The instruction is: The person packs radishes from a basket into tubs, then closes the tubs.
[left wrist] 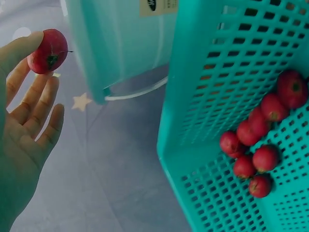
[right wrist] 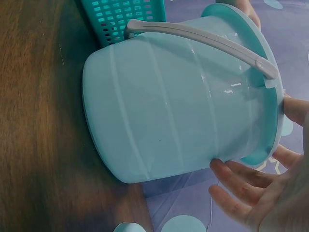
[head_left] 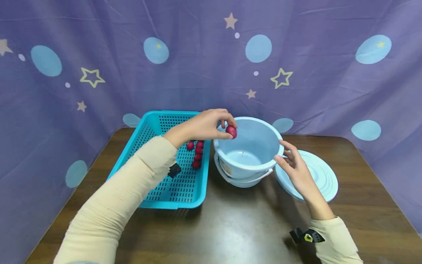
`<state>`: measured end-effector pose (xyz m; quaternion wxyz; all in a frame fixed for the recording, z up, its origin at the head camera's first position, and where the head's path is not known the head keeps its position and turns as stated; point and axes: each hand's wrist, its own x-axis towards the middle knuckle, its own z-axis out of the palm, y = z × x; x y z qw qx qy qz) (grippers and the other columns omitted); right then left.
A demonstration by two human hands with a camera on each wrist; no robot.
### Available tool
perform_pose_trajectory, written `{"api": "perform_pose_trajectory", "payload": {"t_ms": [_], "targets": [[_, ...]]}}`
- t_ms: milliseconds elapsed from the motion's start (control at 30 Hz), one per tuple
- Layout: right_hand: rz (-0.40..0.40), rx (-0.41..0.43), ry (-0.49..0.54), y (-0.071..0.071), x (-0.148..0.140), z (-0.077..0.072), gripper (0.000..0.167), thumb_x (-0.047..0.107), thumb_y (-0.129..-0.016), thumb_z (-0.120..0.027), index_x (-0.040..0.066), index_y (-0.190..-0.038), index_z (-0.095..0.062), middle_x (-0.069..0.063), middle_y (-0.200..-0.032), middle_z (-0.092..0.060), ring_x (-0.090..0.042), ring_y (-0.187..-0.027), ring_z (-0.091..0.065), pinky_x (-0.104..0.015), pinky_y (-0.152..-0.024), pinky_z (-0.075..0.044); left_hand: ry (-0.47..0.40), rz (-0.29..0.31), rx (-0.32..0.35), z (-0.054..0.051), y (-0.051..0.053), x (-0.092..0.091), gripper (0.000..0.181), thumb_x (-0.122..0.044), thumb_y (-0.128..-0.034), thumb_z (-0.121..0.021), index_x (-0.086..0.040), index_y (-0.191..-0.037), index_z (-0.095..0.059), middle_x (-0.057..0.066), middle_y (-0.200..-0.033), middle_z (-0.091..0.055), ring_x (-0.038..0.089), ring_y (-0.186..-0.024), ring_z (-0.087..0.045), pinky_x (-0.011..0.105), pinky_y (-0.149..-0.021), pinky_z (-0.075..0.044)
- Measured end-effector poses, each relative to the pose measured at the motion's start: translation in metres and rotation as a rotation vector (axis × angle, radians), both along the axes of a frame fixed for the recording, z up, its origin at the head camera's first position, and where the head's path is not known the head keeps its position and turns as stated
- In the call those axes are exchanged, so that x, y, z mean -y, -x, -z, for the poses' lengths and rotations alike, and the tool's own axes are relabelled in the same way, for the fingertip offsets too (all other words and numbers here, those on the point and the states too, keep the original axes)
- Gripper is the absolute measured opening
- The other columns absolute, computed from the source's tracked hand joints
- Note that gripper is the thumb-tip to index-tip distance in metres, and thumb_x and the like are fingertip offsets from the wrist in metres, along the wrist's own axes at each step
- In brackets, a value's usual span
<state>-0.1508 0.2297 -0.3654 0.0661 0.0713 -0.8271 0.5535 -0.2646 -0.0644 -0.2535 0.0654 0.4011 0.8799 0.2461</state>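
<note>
Fruit (head_left: 232, 132) pinched in left hand (head_left: 205, 124).

A creased purple curtain (head_left: 204, 80), printed with pale blue ovals (head_left: 258, 48) and small pale dots (head_left: 237, 35), hangs behind a brown wood-grain table (head_left: 362, 198). A yellow outlined star (head_left: 281, 78) shows on the curtain beyond and above the right hand (head_left: 296, 170); a solid pinkish star (head_left: 230, 21) sits high above the left hand (head_left: 209, 126). White light (head_left: 240, 229) glares off the table nearer the camera than either hand, and the far corner (head_left: 344, 146) beyond the right hand is rounded.
</note>
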Motion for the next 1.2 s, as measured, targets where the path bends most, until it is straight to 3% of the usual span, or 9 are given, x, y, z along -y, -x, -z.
{"api": "perform_pose_trajectory", "payload": {"t_ms": [167, 433, 633, 800, 1033, 1200], "targets": [[-0.004, -0.002, 0.012, -0.002, 0.001, -0.001, 0.057, 0.025, -0.103, -0.055, 0.015, -0.154, -0.032, -0.031, -0.143, -0.043, -0.045, -0.130, -0.045, -0.058, -0.106, -0.035, 0.031, -0.006, 0.002, 0.011, 0.008, -0.007, 0.033, -0.030, -0.0874, -0.078, -0.018, -0.117, -0.071, -0.005, -0.107, -0.061, 0.014, -0.097, -0.056, 0.030, -0.077, -0.050], [-0.027, 0.014, 0.038, -0.002, 0.007, 0.000, 0.058, 0.023, -0.103, -0.054, 0.017, -0.155, -0.029, -0.031, -0.146, -0.038, -0.047, -0.132, -0.043, -0.059, -0.107, -0.034, 0.061, -0.045, 0.010, 0.025, 0.016, 0.001, 0.029, -0.025, -0.0870, -0.079, -0.019, -0.114, -0.071, -0.003, -0.110, -0.062, 0.024, -0.105, -0.058, 0.033, -0.083, -0.049], [-0.015, 0.017, 0.029, -0.004, 0.007, -0.001, 0.058, 0.023, -0.103, -0.054, 0.018, -0.155, -0.029, -0.031, -0.145, -0.039, -0.048, -0.130, -0.045, -0.059, -0.106, -0.035, 0.084, -0.027, -0.063, 0.028, 0.020, 0.001, 0.028, -0.024, -0.0871, -0.079, -0.019, -0.115, -0.073, -0.004, -0.115, -0.065, 0.019, -0.105, -0.052, 0.035, -0.088, -0.046], [-0.011, 0.023, 0.018, -0.004, 0.005, -0.002, 0.058, 0.024, -0.103, -0.054, 0.019, -0.155, -0.029, -0.031, -0.145, -0.040, -0.047, -0.129, -0.046, -0.058, -0.105, -0.036, 0.109, -0.065, -0.100, 0.028, 0.022, 0.002, 0.029, -0.026, -0.0913, -0.073, -0.022, -0.119, -0.072, -0.006, -0.122, -0.063, 0.016, -0.109, -0.048, 0.036, -0.090, -0.044], [-0.010, 0.018, 0.006, -0.004, 0.004, -0.003, 0.058, 0.023, -0.103, -0.054, 0.018, -0.155, -0.029, -0.032, -0.144, -0.041, -0.047, -0.128, -0.048, -0.058, -0.104, -0.037, 0.033, -0.115, -0.059, 0.024, 0.025, 0.010, 0.027, -0.027, -0.0942, -0.070, -0.021, -0.120, -0.071, -0.004, -0.120, -0.062, 0.016, -0.107, -0.050, 0.039, -0.091, -0.044], [-0.009, 0.022, 0.005, -0.005, 0.004, -0.003, 0.058, 0.023, -0.103, -0.054, 0.017, -0.155, -0.029, -0.032, -0.144, -0.041, -0.048, -0.129, -0.047, -0.058, -0.105, -0.036, -0.044, -0.200, -0.047, 0.028, 0.027, 0.022, 0.025, -0.030, -0.0965, -0.067, -0.023, -0.120, -0.069, -0.006, -0.118, -0.062, 0.012, -0.106, -0.053, 0.038, -0.091, -0.045]]}}
